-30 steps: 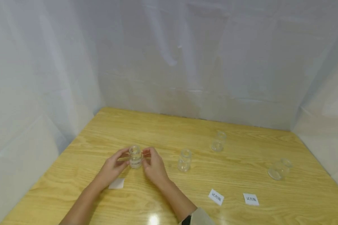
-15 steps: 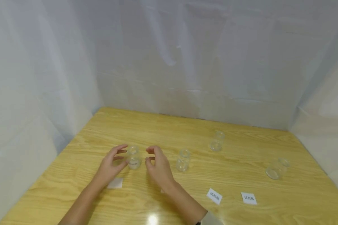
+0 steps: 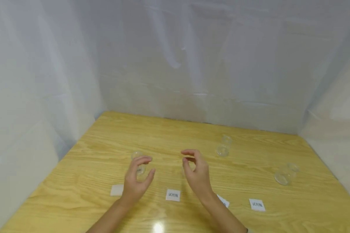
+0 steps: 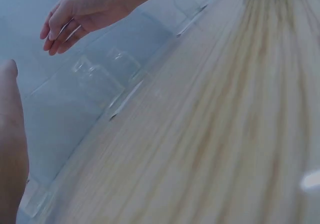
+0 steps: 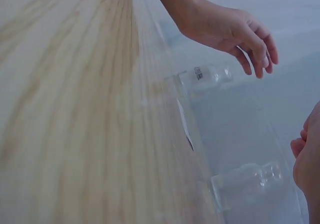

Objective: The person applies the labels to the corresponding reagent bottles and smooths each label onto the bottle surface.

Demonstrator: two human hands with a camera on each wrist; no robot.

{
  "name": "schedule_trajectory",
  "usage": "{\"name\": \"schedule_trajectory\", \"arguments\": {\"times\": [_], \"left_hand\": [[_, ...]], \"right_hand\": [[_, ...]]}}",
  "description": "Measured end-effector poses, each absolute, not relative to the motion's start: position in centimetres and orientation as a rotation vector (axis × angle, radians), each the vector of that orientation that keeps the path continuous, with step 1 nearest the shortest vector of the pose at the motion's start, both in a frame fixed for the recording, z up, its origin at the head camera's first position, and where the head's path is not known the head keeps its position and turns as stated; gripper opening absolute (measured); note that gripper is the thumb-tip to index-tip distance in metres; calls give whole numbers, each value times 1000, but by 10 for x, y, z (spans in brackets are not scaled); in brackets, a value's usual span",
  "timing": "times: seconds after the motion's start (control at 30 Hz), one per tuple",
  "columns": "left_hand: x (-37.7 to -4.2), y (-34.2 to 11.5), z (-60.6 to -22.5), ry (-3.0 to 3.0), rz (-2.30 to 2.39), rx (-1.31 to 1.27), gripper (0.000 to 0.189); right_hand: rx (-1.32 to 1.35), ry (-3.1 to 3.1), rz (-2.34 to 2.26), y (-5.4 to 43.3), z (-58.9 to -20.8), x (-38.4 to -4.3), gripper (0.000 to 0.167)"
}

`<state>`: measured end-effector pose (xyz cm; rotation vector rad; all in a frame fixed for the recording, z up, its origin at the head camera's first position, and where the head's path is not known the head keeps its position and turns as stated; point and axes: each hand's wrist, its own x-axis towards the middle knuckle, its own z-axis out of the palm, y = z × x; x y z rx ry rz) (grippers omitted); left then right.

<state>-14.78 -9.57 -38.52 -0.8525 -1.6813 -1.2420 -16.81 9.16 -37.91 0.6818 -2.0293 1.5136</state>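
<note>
1. The left hand (image 3: pixel 138 178) has come away from the bottle it was holding a second ago; its thumb and fingers are spread in a curve with nothing between them.
2. The right hand (image 3: pixel 197 171) let go half a second earlier and has moved farther right; its fingers bend loosely with a gap to the thumb, and no held thing shows. The two hands are apart.
3. Just behind the left hand, the clear glass bottle with a dark-lettered label (image 5: pixel 205 79) stands on its own, its writing on the lower body. It seems to need no more support, so work on it looks finished for now.
4. Behind the right hand and mostly hidden in the head view is a clear, unlabelled-looking glass bottle (image 5: pixel 243 184); the right wrist view shows it near that hand, with no contact visible.
5. Between the forearms, a small white paper card with dark characters (image 3: pixel 173 195) is now uncovered, because the right arm has shifted off it.
6. Left of the left wrist lies a blank-looking white card (image 3: pixel 117 190). A tilted white lettered card (image 3: pixel 223 201) is partly under the right forearm's outline, and another white lettered card (image 3: pixel 257 204) lies beyond it.
7. Farther out, to the right of the right hand, a clear glass bottle at the back (image 3: pixel 224 146) and a clear glass bottle at far right (image 3: pixel 286 174) look unmoved on the yellow wood-grain table (image 3: pixel 140 129).
</note>
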Motion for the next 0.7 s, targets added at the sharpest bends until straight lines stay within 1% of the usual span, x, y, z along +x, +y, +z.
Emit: {"name": "schedule_trajectory", "arguments": {"times": [0.07,0.13,0.2,0.3,0.4,0.57,0.7], "left_hand": [[-150,-82,-393,-1768,-1317,-837,29],[-156,-70,-403,-1870,-1419,-806,39],[-163,-60,-412,-1994,-1514,-759,44],[-173,-48,-422,-2154,-1651,-708,49],[-179,-42,-427,-2278,-1717,-684,53],[-185,-39,-429,-2330,-1754,-730,51],[-179,-38,-416,-2336,-1788,-726,45]], "right_hand": [[580,-2040,1548,101,-382,-169,25],[467,-2073,1596,108,-387,-171,26],[357,-2107,1650,112,-392,-171,27],[242,-2164,1697,116,-400,-171,28],[190,-2233,1762,118,-408,-169,30],[169,-2285,1893,119,-417,-169,35],[161,-2278,1907,118,-421,-172,34]]}}
